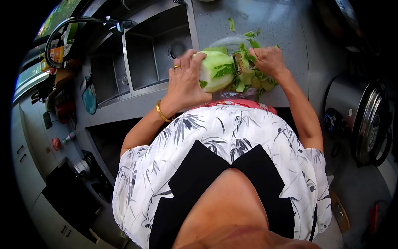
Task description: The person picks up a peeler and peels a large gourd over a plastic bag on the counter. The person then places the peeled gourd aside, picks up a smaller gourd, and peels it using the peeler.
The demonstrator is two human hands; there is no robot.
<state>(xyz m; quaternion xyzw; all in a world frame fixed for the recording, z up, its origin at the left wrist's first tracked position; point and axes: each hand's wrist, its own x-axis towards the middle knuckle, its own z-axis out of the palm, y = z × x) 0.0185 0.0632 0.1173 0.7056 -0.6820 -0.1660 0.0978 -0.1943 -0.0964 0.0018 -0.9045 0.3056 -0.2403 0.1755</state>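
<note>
A large, partly peeled melon [214,74] lies on its side at the counter's front edge, pale green with patches of dark green skin. My left hand [187,79] is wrapped round its left end, fingers over the top. On the right, my right hand [268,60] is closed in a fist beside a flat, brownish, blade-like tool [239,63], whose handle is hidden in the fingers. The tool sits at the melon's right end among green peelings [259,79]. Behind the melon part of a clear, shiny plate or wrap [226,42] shows.
A steel double sink [155,45] with a black tap [83,20] is to the left. At the right stands an electric cooker [352,114]. Loose peel scraps [231,24] lie on the grey counter [273,20] farther back. A teal item [88,99] hangs left of the sink.
</note>
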